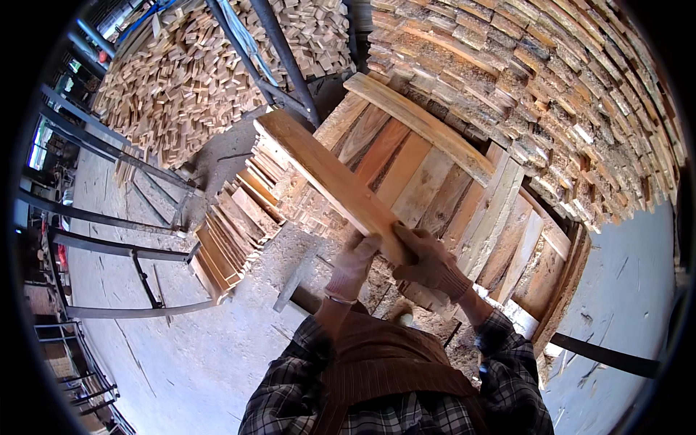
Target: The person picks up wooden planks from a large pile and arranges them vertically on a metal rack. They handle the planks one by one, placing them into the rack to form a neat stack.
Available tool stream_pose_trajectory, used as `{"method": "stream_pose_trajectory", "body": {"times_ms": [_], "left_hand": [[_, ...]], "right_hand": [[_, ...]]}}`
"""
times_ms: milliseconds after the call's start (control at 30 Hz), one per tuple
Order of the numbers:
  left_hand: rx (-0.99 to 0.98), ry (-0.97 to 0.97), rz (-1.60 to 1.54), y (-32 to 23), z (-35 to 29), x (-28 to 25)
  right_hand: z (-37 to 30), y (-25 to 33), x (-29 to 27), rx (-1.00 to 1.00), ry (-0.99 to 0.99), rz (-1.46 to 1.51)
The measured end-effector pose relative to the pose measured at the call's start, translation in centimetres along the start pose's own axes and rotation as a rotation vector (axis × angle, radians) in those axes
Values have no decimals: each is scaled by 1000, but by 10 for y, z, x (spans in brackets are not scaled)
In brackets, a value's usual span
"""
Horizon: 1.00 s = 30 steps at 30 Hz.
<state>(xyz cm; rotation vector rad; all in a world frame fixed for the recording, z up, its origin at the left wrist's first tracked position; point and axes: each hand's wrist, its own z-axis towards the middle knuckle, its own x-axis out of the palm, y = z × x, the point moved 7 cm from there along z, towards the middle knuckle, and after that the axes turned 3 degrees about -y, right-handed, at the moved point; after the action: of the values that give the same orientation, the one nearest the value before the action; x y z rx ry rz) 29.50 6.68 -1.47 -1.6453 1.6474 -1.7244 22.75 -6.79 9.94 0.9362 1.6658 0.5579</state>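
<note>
Both my gloved hands grip the near end of a long, light wooden plank (326,174), which slants up and to the left over a low stack of flat boards (442,188). My left hand (354,262) holds it from the left side. My right hand (429,261) wraps its end from the right. Another plank (420,123) lies across the far side of the stack.
A big wall of stacked short wood pieces (551,94) rises behind and to the right. A second pile (181,80) sits far left behind dark metal bars (109,250). Thin boards (232,232) lean in a fan to the left. The concrete floor (203,362) is covered in sawdust.
</note>
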Motion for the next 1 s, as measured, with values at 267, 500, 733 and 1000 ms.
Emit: {"method": "stream_pose_trajectory", "body": {"times_ms": [267,500,733,1000], "left_hand": [[-69,-237,442,-8,-42,-10],[285,-62,619,-36,2,57],[791,33,1502,29,78,131],[740,172,1932,58,57,155]], "right_hand": [[11,-74,31,-238,-503,-730],[8,-83,24,-174,-518,-690],[-106,-147,-74,113,-638,-348],[-389,-359,-158,1247,-850,-610]]}}
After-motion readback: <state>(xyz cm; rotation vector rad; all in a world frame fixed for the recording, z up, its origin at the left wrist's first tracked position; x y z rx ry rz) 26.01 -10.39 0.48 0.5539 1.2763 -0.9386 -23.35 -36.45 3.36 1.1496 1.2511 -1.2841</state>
